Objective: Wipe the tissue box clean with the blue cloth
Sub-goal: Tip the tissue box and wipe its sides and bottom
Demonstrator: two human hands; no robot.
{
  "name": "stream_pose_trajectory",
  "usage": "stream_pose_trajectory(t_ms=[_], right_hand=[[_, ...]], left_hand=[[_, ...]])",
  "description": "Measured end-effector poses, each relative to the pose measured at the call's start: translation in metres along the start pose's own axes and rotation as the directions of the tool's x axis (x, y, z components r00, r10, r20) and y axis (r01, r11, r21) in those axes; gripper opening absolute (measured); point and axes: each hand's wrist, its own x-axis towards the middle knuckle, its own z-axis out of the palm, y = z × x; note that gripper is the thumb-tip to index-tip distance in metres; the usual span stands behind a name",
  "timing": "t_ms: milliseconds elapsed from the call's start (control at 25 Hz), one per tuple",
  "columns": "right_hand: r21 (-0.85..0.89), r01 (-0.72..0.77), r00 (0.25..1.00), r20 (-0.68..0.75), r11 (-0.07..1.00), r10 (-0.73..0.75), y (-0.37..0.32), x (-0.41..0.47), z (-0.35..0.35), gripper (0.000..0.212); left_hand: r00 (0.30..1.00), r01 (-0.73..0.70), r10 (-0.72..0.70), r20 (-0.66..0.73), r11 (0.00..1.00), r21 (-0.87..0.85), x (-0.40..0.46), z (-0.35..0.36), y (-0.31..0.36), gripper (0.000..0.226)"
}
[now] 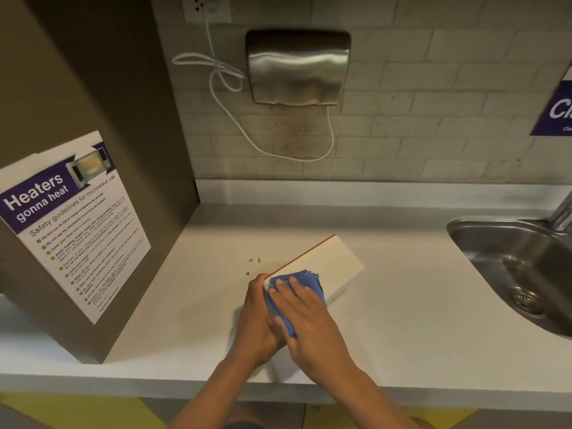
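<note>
A: From the left, what's there?

B: A few brown crumbs (253, 263) on the white desk (402, 320), then the left hand (258, 317), its fingers clenched round the near end of the pale rectangular cardboard tissue box (328, 267) lying mid-desk.

A: And the right hand (305, 317)?

B: Its fingers (294, 287) press flat on the soft crumpled blue cloth (297, 291), pinning it atop the box. The box looks light, likely to slide or dent, so bracing its end suits.

right hand (305, 317) presses blue cloth (297, 284) on tissue box (331, 261).
</note>
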Motion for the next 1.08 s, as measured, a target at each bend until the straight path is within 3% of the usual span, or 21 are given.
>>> stream_pose_trajectory(t_ms=[240,320,440,600,720,880,960,1080], right_hand=[[0.045,0.014,0.998,0.053,0.999,-0.016,-0.004,-0.002,-0.008,0.051],[0.062,0.010,0.995,0.095,0.998,-0.016,-0.005,-0.004,-0.013,0.057],[0.099,0.007,0.978,0.207,0.995,-0.028,-0.006,-0.008,-0.026,0.084],[0.045,-0.046,0.990,0.138,0.998,0.040,-0.003,0.000,-0.049,0.102],[0.152,-0.109,0.989,0.119,0.982,0.091,0.012,0.017,-0.069,0.111],[0.288,-0.159,0.964,0.253,0.944,0.085,0.036,0.043,-0.099,0.133],[0.304,-0.167,0.950,0.305,0.938,0.071,0.043,0.052,-0.111,0.136],[0.317,-0.151,0.951,0.306,0.936,0.050,0.047,0.052,-0.118,0.127]], left_hand=[[0.999,-0.036,0.036,0.003,0.999,0.011,0.001,-0.003,0.003,0.052],[0.999,-0.041,0.040,0.036,0.998,0.040,0.003,-0.005,-0.001,0.058],[0.993,-0.074,0.057,0.102,0.983,0.169,0.014,-0.014,0.000,0.078],[0.975,-0.185,0.134,0.179,0.933,0.309,0.033,-0.032,0.037,0.086],[0.935,-0.327,0.232,0.268,0.856,0.401,0.046,-0.048,0.065,0.102],[0.881,-0.452,0.269,0.389,0.721,0.525,0.058,-0.062,0.094,0.109],[0.866,-0.483,0.269,0.422,0.671,0.563,0.061,-0.063,0.103,0.109],[0.855,-0.492,0.259,0.449,0.677,0.547,0.062,-0.060,0.114,0.109]])
